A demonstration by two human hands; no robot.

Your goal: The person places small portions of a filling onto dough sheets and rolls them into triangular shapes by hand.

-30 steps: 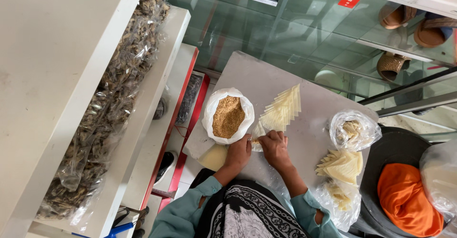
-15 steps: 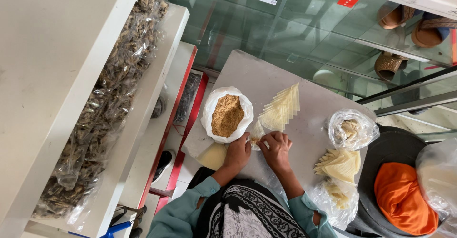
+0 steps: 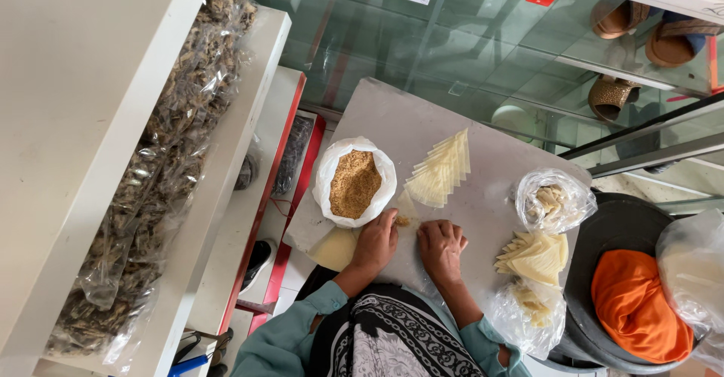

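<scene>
At the lower centre of the frame, both hands rest knuckles-up on the grey surface [image 3: 490, 158]. The left hand [image 3: 375, 241] and right hand [image 3: 441, 247], fingers curled, pinch a thin pale triangular pastry sheet [image 3: 406, 209] between them, just below the white bag of brown crumbly filling [image 3: 354, 183] and the fanned stack of pale wrappers [image 3: 443, 170].

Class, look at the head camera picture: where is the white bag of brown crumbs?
The white bag of brown crumbs sits on the grey board, left of the fanned pastry sheets, just beyond the left hand.
</scene>
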